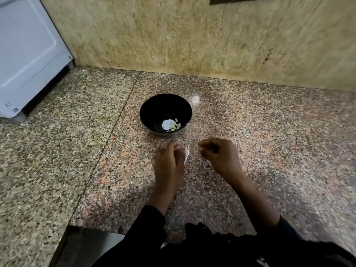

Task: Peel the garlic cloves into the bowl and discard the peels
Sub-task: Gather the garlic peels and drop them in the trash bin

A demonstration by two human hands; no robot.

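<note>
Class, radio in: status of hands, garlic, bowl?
Left hand pinches garlic; right hand curled, contents unclear. Black bowl holds pale bits. Nothing between.

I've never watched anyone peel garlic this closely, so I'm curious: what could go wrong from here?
1. The left hand holds the pale garlic piece over the bare counter, short of the black bowl, so a clove or peel could drop onto the stone.
2. The speckled counter might hide fallen peel scraps.
3. The right hand is curled; whether it holds peel is unclear, so scraps might stray.
</note>
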